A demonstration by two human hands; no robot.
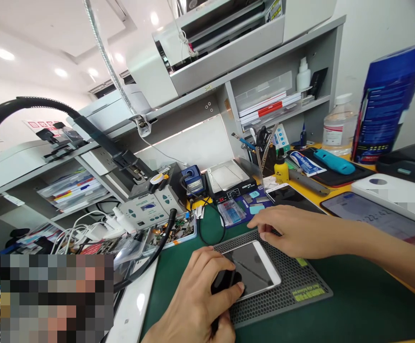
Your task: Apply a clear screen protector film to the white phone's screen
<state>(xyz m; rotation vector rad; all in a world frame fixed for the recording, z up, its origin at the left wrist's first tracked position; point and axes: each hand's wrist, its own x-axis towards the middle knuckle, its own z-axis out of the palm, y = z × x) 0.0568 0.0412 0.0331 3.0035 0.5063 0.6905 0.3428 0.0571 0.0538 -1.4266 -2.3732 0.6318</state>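
Observation:
A white-framed phone [255,269] with a dark glass front lies face up on a grey perforated mat [282,300]. A pale diagonal streak crosses its glass; I cannot tell whether it is a crack or a reflection. My left hand [205,286] grips the phone's left end, its fingertips resting on the glass and its palm side hidden. Over the mat's far right part is my right hand [295,231], with its index finger stretched out and the thumb apart. It holds nothing visible. Just beyond those fingertips lie small light-blue pieces [256,208] on a purple sheet.
Behind the mat stands a black-framed heating plate [229,176]. Left of it are a grey control station [150,207] and a tray of small parts [175,231]. A black flexible arm [46,102] arches at left. A large phone showing a timer [371,214] lies right.

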